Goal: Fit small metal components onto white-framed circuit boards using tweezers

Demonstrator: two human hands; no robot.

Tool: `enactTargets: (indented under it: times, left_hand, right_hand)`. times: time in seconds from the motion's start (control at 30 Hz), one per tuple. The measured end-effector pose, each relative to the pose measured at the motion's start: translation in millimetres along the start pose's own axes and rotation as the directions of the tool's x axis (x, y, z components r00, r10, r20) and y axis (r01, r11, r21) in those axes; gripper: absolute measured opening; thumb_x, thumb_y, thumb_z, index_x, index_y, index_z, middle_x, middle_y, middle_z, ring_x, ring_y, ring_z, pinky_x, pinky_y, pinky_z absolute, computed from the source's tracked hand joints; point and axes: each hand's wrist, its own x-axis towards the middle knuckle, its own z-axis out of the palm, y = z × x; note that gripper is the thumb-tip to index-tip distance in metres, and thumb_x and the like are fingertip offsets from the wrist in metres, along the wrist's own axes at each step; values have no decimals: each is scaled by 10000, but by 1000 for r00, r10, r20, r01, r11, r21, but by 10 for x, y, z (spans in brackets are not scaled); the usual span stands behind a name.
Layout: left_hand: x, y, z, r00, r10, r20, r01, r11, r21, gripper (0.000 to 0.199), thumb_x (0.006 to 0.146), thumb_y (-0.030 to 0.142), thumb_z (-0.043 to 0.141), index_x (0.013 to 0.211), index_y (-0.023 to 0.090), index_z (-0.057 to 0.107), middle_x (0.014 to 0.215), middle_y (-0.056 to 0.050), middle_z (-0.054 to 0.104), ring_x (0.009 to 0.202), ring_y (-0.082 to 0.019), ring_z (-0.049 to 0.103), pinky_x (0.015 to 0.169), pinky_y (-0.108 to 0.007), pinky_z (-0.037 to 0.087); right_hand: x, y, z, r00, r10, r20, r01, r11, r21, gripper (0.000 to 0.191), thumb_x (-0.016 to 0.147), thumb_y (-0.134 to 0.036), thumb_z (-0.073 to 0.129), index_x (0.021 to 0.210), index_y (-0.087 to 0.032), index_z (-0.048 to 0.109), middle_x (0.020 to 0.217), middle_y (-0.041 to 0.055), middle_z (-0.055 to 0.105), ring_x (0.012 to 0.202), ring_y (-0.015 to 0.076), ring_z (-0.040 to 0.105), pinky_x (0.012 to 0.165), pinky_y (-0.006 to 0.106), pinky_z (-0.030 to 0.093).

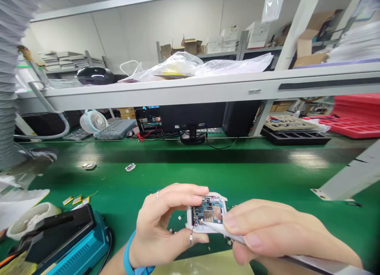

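The left hand (169, 223) clamps the device (208, 213), while right-hand fingers (237, 223) pinch tweezers (234, 236) angled into it.

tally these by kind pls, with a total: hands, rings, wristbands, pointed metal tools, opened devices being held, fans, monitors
hands: 2 (left hand, right hand)
rings: 2 (upper ring, thumb ring)
blue wristband: 1
pointed metal tool: 1
opened device, held: 1
fan: 1
monitor: 1
total: 9
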Motion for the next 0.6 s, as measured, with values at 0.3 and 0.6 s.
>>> enactTargets:
  times: [0.3, 0.6]
  left_hand:
    - [11, -32, -27, 996, 83, 19, -85, 993, 77, 386, 638, 159, 708, 1002, 153, 580, 1040, -63, 606, 906, -155, 592, 774, -224, 520]
    - [32, -53, -5, 997, 82, 11, -83, 993, 88, 231, 664, 181, 681, 871, 149, 583, 1031, -90, 594, 853, -181, 610, 697, -256, 543]
  right_hand:
    - [54, 112, 33, 994, -66, -82, 75, 991, 114, 314, 725, -94, 628, 1023, -180, 576, 864, 61, 668, 755, 164, 640, 675, 257, 560]
    - [-9, -37, 208, 939, 169, -299, -143, 984, 106, 129, 800, -181, 551, 885, -239, 629, 735, 48, 671, 679, 160, 633, 592, 235, 548]
